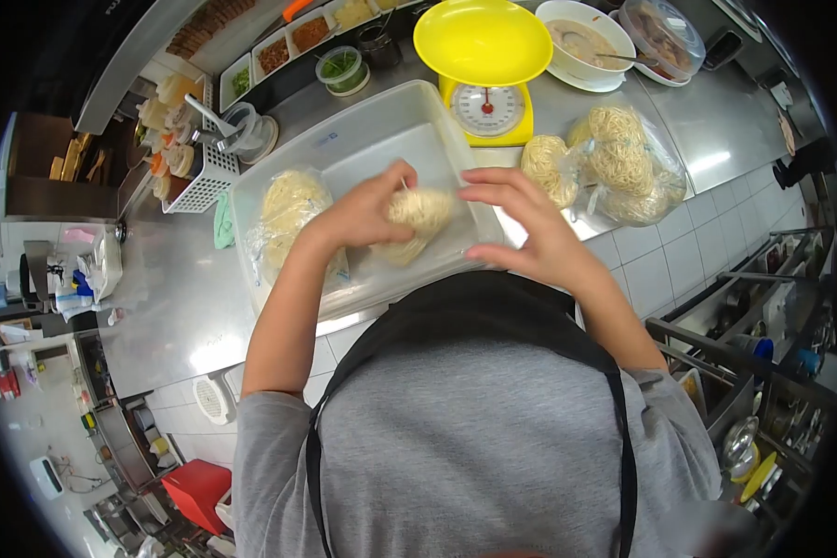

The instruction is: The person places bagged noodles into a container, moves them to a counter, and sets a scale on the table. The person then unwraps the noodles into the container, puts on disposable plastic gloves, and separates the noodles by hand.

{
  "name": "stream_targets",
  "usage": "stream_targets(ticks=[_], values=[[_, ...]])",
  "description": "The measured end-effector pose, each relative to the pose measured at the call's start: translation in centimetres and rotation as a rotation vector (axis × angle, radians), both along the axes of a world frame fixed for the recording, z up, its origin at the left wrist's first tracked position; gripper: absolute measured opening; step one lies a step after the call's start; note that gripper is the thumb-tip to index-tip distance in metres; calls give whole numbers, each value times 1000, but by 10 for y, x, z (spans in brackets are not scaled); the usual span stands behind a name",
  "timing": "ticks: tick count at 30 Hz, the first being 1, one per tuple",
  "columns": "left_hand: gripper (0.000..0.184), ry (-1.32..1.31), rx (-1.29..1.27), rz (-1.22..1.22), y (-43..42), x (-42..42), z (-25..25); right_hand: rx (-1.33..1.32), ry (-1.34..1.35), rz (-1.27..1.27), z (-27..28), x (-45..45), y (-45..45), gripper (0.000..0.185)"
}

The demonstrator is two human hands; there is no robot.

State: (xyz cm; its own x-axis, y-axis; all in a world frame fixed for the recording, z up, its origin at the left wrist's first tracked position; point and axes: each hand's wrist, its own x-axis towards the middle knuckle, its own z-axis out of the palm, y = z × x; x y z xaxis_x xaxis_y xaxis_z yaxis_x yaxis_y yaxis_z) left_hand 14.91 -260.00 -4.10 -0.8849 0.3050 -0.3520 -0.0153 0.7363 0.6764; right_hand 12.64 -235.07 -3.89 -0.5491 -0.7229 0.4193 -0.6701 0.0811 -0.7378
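My left hand point(358, 212) is curled around a pale bundle of noodles point(422, 212), blurred by motion, inside a translucent plastic tub point(451, 139). Clear plastic seems to hang under the bundle. To its right, over the tub's right rim, my right hand point(528, 221) has its thumb and fingers spread apart, with nothing in them. A plastic bag of noodles point(293, 216) lies in the left part of the tub, beside my left forearm. On the counter just beyond my right hand sits a loose noodle bundle point(545, 167), touching a clear bag of noodle bundles point(621, 158).
A yellow dial scale point(486, 112) with a yellow pan stands behind the tub. Behind it to the right are a white bowl point(586, 37) with a spoon and a lidded container point(660, 39). A white basket point(205, 181) of bottles stands left, near a green cloth point(224, 221).
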Motion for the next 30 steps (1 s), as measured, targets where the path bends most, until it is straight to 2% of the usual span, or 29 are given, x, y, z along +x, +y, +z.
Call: stream_targets(ticks=[1,3,4,6,7,8,9,10,12,13,14,15,16,18,19,21,26,29,30], values=[[54,-2,-1,-10,3,-3,8,-1,-2,-10,-1,5,-7,59],[56,69,343,114,10,-6,17,-101,-110,-93,-3,11,-16,79],[56,71,344,114,16,-7,19,-100,-109,-92,-4,10,-16,79],[55,83,704,125,34,-7,21,-245,-148,-175,-6,3,-17,91],[55,86,703,128,44,-5,21,-331,-140,-182,-6,-3,-13,85],[53,90,816,121,54,-1,22,-332,-141,-177,-3,-4,-7,85],[52,94,929,115,59,4,23,-380,-207,-215,2,-5,1,81],[52,99,929,123,57,10,29,-429,-273,-252,5,-7,7,77],[69,297,669,80,46,22,47,-448,-356,-413,7,-17,13,71],[69,428,441,119,35,28,57,-444,-361,-401,2,-26,17,71],[69,433,437,133,20,33,60,-255,-191,-464,-5,-37,19,69],[64,566,223,232,2,37,62,-70,-17,-523,-10,-43,19,68],[59,692,1,331,-15,41,64,-75,-15,-508,-14,-44,15,68],[52,789,-206,427,-49,51,58,184,79,-426,-22,-45,3,64],[52,789,-216,442,-57,60,55,189,13,-414,-23,-41,-5,63],[47,712,-346,644,-68,75,49,211,-2,-411,-41,-48,-10,63],[48,597,-309,653,-85,111,14,282,26,-380,-60,-56,-16,58],[52,630,-344,710,-90,126,-1,156,32,-429,-48,-72,-15,50],[52,629,-341,716,-92,130,-6,146,81,-541,-53,-89,-9,47]])
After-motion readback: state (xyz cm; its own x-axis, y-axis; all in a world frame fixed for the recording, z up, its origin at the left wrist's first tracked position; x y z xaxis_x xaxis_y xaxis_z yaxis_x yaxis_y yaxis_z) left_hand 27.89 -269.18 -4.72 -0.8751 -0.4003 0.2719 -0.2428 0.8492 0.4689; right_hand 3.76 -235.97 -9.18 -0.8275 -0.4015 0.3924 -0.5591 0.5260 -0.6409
